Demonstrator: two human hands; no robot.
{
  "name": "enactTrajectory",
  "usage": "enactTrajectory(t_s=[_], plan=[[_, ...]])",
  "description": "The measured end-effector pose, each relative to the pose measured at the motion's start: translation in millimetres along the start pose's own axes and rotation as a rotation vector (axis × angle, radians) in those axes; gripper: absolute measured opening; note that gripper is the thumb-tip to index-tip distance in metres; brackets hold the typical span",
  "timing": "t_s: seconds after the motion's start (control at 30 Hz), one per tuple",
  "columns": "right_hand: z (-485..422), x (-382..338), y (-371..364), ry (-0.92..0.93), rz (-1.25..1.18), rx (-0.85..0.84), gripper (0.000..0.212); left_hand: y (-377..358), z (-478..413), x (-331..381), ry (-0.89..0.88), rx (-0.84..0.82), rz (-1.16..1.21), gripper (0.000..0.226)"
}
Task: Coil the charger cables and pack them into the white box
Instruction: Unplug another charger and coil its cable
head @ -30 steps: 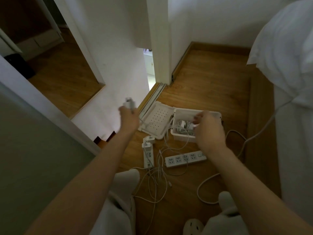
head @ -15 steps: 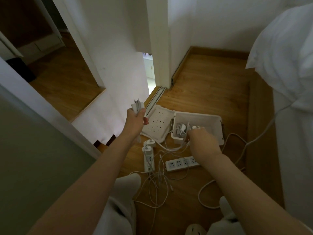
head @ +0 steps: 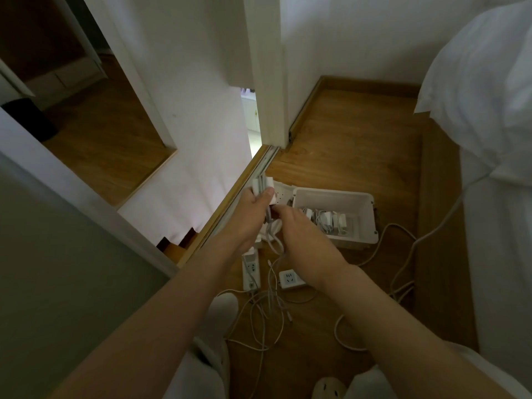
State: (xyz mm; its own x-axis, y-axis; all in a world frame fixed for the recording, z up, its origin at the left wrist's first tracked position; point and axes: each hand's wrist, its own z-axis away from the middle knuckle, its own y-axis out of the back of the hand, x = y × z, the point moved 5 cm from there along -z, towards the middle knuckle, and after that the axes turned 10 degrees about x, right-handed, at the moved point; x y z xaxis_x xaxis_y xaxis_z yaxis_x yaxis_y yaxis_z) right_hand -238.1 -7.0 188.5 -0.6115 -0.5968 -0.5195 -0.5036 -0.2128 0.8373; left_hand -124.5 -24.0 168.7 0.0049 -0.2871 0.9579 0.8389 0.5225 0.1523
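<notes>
Charger cable [head: 274, 243] is gripped as an upright bundle by left hand [head: 251, 215]; its hanging strand is pinched by right hand [head: 302, 229].

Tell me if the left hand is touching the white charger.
Touching. The head view shows the left hand gripping the charger, its thumb pressed across the white block, with the cable dangling below.

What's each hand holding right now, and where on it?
Left hand grips the white charger and its folded cable near the lower end. Right hand touches the trailing cable just below; whether it pinches can't be told.
</notes>
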Motion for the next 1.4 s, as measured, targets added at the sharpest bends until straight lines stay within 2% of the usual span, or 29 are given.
enactTrajectory(t_s=[0.07, 0.2, 0.33, 0.4, 0.5, 0.57, 0.67, 0.77, 0.87, 0.93, 1.07, 1.17, 1.23, 1.3, 1.4], plan=[[-1.3, 5.0, -5.8, -0.019, -0.035, -0.038, 0.062, -4.4, 3.7, -2.9, 0.074, -0.040, 0.036, 0.038], [-2.3, 7.3, -0.3, -0.073, -0.194, -0.044, 0.039, -1.8, 6.2, 0.7, 0.119, -0.049, 0.064, 0.033], [-6.3, 12.7, 15.4, -0.051, -0.148, 0.085, 0.030, 14.6, -7.4, 4.6, 0.062, 0.049, 0.069, 0.033], [-6.1, 14.9, 23.5, -0.069, -0.156, 0.093, 0.030, 30.4, -19.1, 2.7, 0.073, 0.151, 0.092, 0.031], [0.6, 22.0, 21.2, -0.100, -0.095, -0.071, 0.032, 57.5, -33.7, -5.5, 0.166, 0.316, 0.258, 0.025], [4.6, 31.3, 13.2, -0.147, -0.029, -0.172, 0.027, 69.1, -38.0, -10.7, 0.218, 0.366, 0.360, 0.027], [5.9, 44.0, 0.9, -0.229, 0.091, -0.230, 0.024, 62.3, -34.2, -10.4, 0.253, 0.287, 0.459, 0.028], [7.9, 44.8, -9.9, -0.238, 0.213, -0.287, 0.037, 42.3, -20.8, 1.5, 0.260, 0.137, 0.589, 0.028], [9.9, 33.6, -19.8, -0.257, 0.003, -0.307, 0.056, 23.5, -5.5, 10.4, 0.221, 0.008, 0.554, 0.032], [6.0, 22.7, -17.5, -0.256, -0.130, -0.184, 0.051, 13.0, 2.6, 13.1, 0.179, -0.049, 0.487, 0.032], [-0.5, 21.2, 7.2, -0.296, -0.176, 0.251, 0.029, 6.0, 7.1, 17.5, 0.110, -0.071, 0.348, 0.029], [-0.1, 25.6, 18.9, -0.343, -0.335, 0.389, 0.032, 11.2, 3.5, 18.5, 0.103, -0.019, 0.347, 0.033], [-1.7, 18.7, 20.3, -0.244, -0.375, 0.356, 0.048, 11.4, 5.0, 18.2, 0.100, -0.051, 0.311, 0.037], [-3.1, 9.4, 12.8, -0.133, -0.433, 0.220, 0.064, 7.9, 9.7, 16.9, 0.104, -0.117, 0.269, 0.039], [-2.7, 3.0, -2.3, -0.163, -0.576, 0.007, 0.073, 6.4, 11.3, 14.9, 0.103, -0.118, 0.259, 0.041]])
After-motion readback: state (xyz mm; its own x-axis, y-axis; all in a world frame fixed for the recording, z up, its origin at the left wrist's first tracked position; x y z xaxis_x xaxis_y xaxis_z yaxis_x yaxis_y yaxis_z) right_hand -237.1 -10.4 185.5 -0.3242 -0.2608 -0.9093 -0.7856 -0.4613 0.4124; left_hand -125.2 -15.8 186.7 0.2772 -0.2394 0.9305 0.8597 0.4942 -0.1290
